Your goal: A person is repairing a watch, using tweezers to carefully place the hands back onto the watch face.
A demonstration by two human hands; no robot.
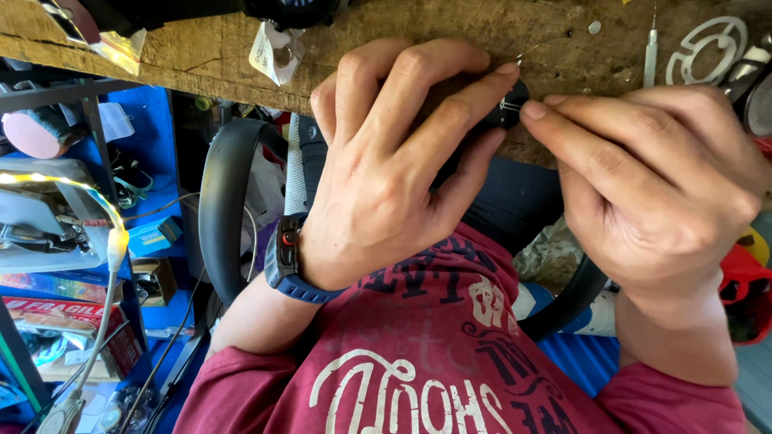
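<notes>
A small clear plastic packet with a white label lies on the worktop's edge at about eleven o'clock. At nine o'clock, a small blue-and-white carton rests on the blue shelf. Toward eight o'clock sits a flat red box with white lettering, and above it a colourful flat package.
</notes>
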